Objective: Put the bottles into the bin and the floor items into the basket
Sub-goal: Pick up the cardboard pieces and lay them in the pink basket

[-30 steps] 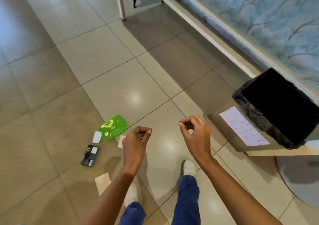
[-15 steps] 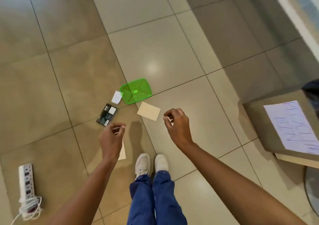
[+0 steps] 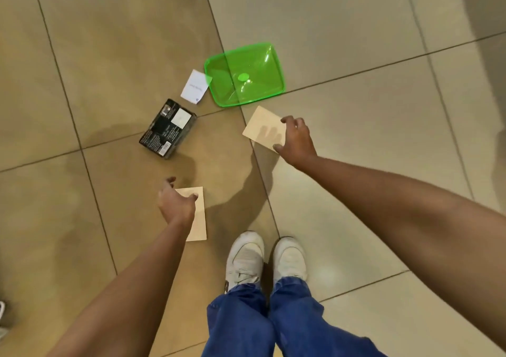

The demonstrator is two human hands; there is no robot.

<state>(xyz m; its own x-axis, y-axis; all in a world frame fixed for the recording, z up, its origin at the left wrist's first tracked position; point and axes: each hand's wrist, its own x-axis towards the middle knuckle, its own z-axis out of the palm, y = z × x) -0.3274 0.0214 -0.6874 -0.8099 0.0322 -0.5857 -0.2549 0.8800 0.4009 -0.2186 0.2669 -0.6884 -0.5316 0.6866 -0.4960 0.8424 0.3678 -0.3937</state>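
Bright overhead light, soft shadows, edge distortion.

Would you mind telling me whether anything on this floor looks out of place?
Yes: a green tray, white card, black box and two tan sheets lie scattered on the tiles.

On the tiled floor [image 3: 356,165], the right hand [image 3: 297,140] spreads over one beige card [image 3: 260,129]; the left hand [image 3: 175,204] reaches over another card [image 3: 198,219], near a green lid [image 3: 245,73].
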